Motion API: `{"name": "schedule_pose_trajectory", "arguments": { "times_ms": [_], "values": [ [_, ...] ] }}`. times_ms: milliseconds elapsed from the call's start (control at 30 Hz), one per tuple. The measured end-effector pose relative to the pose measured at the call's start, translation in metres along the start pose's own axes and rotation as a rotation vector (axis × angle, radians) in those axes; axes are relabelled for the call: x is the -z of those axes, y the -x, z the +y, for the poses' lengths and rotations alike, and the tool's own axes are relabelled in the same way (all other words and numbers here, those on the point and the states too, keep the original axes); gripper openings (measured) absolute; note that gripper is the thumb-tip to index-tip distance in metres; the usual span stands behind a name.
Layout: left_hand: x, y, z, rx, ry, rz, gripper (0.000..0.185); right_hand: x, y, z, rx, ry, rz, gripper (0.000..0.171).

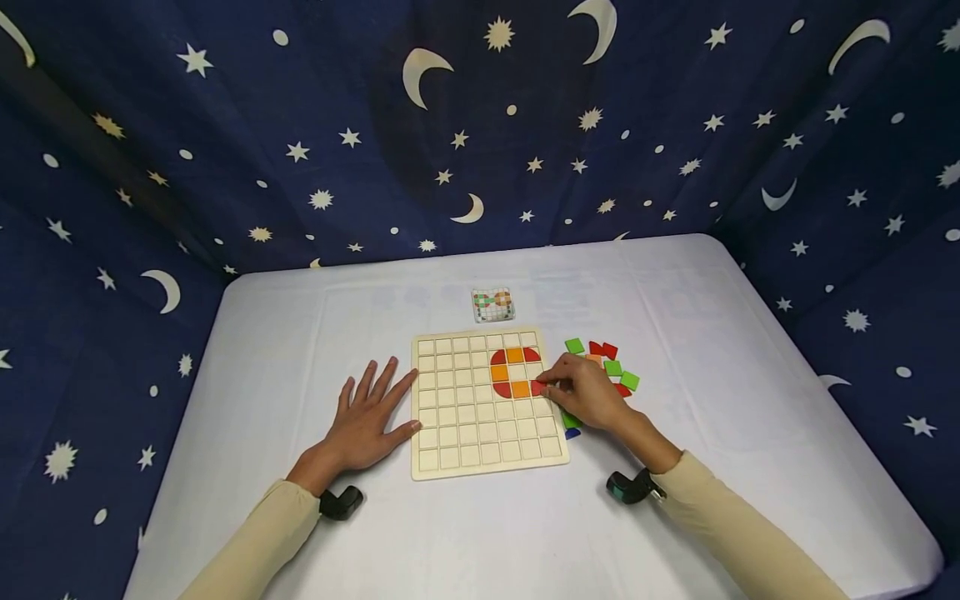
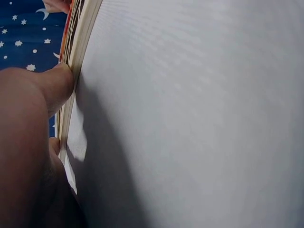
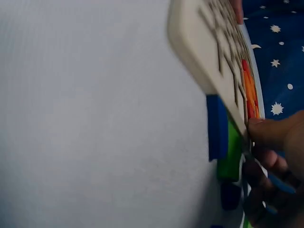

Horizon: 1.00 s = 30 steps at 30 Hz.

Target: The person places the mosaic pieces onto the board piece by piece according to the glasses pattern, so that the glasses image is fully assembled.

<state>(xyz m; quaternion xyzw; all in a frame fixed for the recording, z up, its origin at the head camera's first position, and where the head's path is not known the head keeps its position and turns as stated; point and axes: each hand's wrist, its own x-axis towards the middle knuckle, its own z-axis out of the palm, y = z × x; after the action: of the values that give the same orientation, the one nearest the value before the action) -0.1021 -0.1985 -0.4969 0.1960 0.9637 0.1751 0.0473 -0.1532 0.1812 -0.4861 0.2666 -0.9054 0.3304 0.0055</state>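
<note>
A pale wooden grid board (image 1: 457, 433) lies on the table. In its upper right part sit several red quarter-round tiles (image 1: 501, 390) and orange square tiles (image 1: 514, 356), arranged in a ring. My right hand (image 1: 592, 396) pinches a red tile (image 1: 537, 387) between thumb and fingertips at the ring's lower right corner. The fingertips hide part of this tile. My left hand (image 1: 363, 425) lies with fingers spread, its thumb and index finger touching the board's left edge. In the left wrist view the thumb (image 2: 59, 85) rests against the board's side.
Right of the board lie loose green tiles (image 1: 612, 367), red tiles (image 1: 610, 351) and a blue tile (image 1: 573, 433), partly under my right hand. A small pattern card (image 1: 492, 305) lies beyond the board. A dark blue curtain (image 1: 375, 100) with moons and stars surrounds the white table (image 1: 465, 542).
</note>
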Motion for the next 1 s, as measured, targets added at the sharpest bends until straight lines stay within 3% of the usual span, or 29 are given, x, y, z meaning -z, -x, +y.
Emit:
{"name": "schedule_pose_trajectory", "arguments": {
  "times_ms": [167, 333, 433, 567, 733, 833, 1000],
  "values": [
    [0.001, 0.001, 0.001, -0.003, -0.001, 0.001, 0.077, -0.001, -0.002, -0.001, 0.044, 0.075, -0.046, 0.022],
    [0.002, 0.001, 0.001, 0.000, 0.001, 0.001, 0.076, 0.005, 0.000, 0.001, 0.006, 0.067, 0.011, 0.023],
    [0.002, 0.001, 0.002, 0.000, 0.000, 0.004, 0.076, 0.011, 0.002, 0.006, -0.067, 0.103, 0.105, 0.020],
    [0.002, 0.000, 0.002, -0.004, 0.000, 0.004, 0.076, 0.017, 0.006, 0.013, -0.214, 0.231, 0.225, 0.017],
    [0.003, 0.000, 0.002, -0.007, 0.004, 0.008, 0.076, 0.020, 0.012, 0.015, -0.331, 0.340, 0.254, 0.020],
    [0.002, 0.000, 0.002, -0.004, 0.005, 0.010, 0.076, 0.023, 0.014, 0.014, -0.314, 0.367, 0.217, 0.021],
    [0.000, 0.001, 0.001, -0.009, 0.019, 0.028, 0.076, 0.029, 0.020, 0.016, -0.164, 0.388, 0.165, 0.018]
  ]
}}
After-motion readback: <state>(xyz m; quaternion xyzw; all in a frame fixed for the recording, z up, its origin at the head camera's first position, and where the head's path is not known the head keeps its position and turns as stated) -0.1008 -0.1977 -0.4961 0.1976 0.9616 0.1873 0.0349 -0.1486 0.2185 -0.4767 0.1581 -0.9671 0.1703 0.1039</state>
